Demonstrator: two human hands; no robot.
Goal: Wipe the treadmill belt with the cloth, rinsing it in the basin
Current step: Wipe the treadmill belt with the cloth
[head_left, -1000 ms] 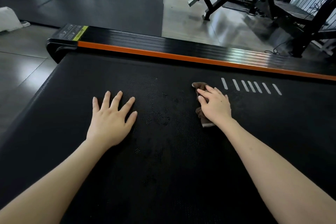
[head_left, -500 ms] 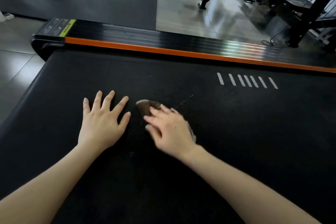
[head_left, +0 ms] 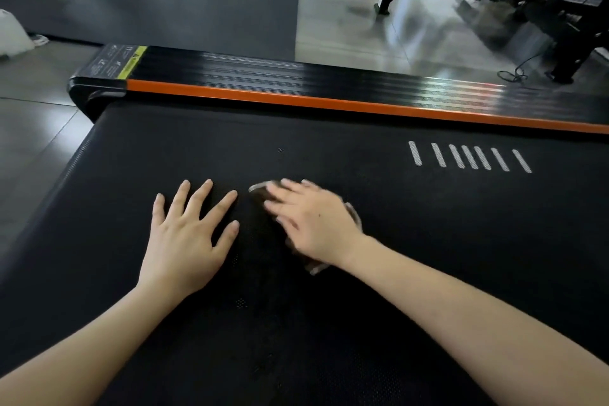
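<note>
Pressing the crumpled brown cloth flat under straight fingers, the right hand has swept left across the black textured treadmill belt to just beside the empty, splayed left hand: wiping continues, rinse pending.

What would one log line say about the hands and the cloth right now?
step: wiping belt | right hand: flat, pressing cloth | left hand: flat on belt, beside cloth
</note>
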